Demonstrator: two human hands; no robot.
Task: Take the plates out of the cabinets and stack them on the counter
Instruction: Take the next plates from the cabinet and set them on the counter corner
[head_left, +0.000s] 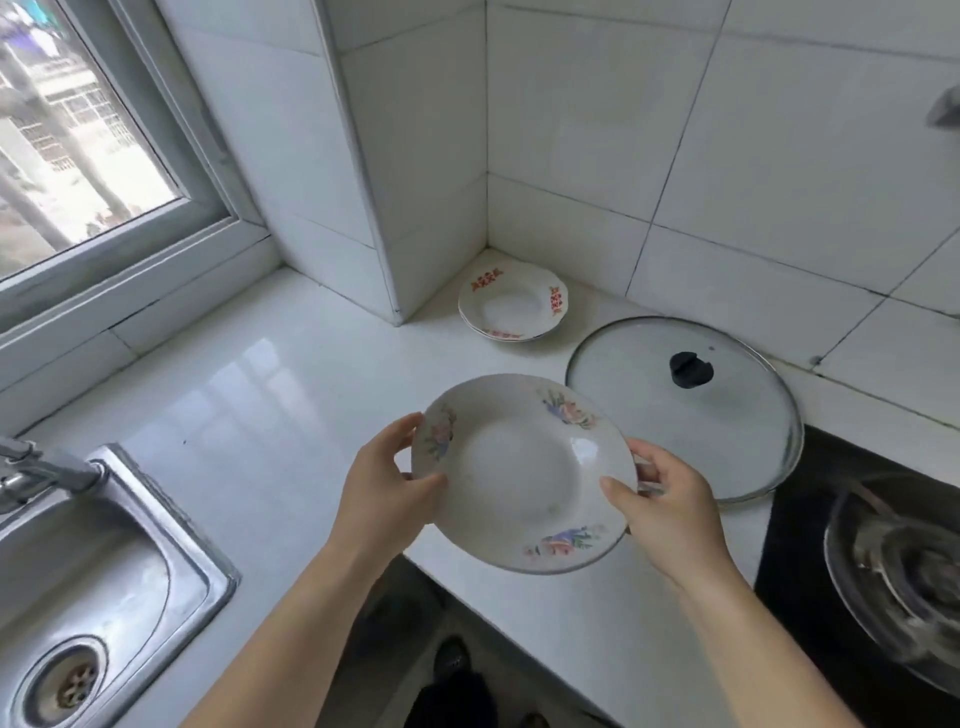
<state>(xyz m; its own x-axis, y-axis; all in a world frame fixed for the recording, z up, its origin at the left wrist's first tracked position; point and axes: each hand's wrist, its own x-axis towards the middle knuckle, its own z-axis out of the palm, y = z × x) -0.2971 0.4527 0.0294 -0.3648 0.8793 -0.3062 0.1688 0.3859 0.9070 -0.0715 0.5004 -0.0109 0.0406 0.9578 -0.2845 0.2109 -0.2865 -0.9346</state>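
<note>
From the head camera, a good deal sits at the edges and is cut short: the steel sink (104, 571) runs off the left and bottom borders, the tap (47, 470) enters from the left with only its spout end in sight, and the gas burner (904, 566) on the black hob is clipped at the right. A grey object at the top right corner is too cropped to identify. The scene through the window (72, 130) is blurred.

The flowered plate (522, 470) is held in the air above the front edge of the white counter (260, 384), face up and tipped slightly, its near rim lower than its far rim. Being round, it has no long axis to speak of.

The left hand (387, 488) grips the plate's left rim, thumb lying on the upper face, fingers curled at the edge and underneath. The right hand (667, 499) clasps the right rim likewise, thumb on top, fingers wrapped below and mostly hidden.

Back in the tiled corner, two red-patterned plates (511, 306) rest nested on the counter. Just beside them lies a glass pot lid (685, 410), knob up, its right edge overhanging the hob.
</note>
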